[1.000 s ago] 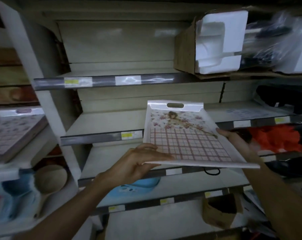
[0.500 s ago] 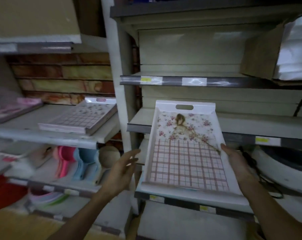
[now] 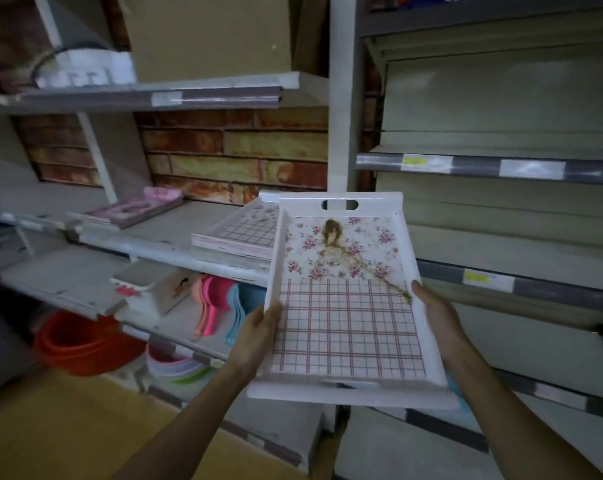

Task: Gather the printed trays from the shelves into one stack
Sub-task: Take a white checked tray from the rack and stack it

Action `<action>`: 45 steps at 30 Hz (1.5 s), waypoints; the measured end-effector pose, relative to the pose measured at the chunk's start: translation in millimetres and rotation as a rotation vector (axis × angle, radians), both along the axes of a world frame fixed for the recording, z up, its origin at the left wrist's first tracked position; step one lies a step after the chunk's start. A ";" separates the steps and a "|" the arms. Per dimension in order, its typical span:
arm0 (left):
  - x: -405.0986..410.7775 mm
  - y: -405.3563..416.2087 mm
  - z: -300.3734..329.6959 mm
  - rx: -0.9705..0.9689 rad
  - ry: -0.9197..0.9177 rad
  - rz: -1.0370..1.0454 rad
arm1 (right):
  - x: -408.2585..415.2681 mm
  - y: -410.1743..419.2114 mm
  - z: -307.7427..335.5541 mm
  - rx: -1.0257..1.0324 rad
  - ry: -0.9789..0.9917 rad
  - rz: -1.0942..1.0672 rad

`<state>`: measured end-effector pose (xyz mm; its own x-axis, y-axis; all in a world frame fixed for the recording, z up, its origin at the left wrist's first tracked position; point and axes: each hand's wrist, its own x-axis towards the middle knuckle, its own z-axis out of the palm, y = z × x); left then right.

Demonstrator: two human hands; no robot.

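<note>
The tray (image 3: 348,299) is in the air in front of the shelf upright, carried by both hands, its long axis running away from the person, with the handle slot at the far end and the near rim low and close to the body. The left hand (image 3: 258,336) clamps the left rim about midway along, thumb over the edge and fingers (image 3: 272,311) curled under; the right hand (image 3: 438,320) does the same on the right rim, a little farther forward. Both forearms reach up and forward from below, roughly parallel.

The stack (image 3: 239,230) of similar grid-printed trays lies on the middle shelf (image 3: 161,237), up and to the left of the held tray, its right end hidden behind the tray's far left corner (so whether they touch cannot be told). Its long axis looks skewed against the held tray's. The left hand is the nearer one. Landing it probably needs a shift leftward and a slight turn to line up the edges.
</note>
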<state>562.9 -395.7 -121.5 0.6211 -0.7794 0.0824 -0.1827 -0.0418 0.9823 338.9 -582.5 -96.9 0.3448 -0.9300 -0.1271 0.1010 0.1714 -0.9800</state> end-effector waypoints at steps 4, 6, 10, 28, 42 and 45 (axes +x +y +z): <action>53.5 26.1 9.9 -0.017 -0.023 0.066 | 59.8 19.4 10.4 -0.064 0.006 0.076; 79.0 38.7 15.8 -0.028 -0.041 0.082 | 87.6 28.1 15.9 -0.101 0.005 0.103; 120.3 54.6 27.0 -0.073 0.003 0.111 | 133.1 38.4 23.4 -0.173 -0.025 0.153; 286.8 -35.9 59.5 -0.116 -0.041 0.165 | 275.2 -26.5 51.4 -0.469 0.133 0.108; 404.7 -177.1 85.1 0.036 -0.328 0.057 | 369.7 -114.3 44.2 -0.559 0.232 -0.134; 420.8 -197.2 76.5 0.078 -0.356 0.019 | 380.0 -122.4 36.4 -0.556 0.279 -0.169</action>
<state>983.6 -592.9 -45.1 0.5790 -0.7802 0.2367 -0.5110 -0.1210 0.8510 718.8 -704.9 -60.5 0.2110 -0.9216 0.3258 -0.1892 -0.3655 -0.9114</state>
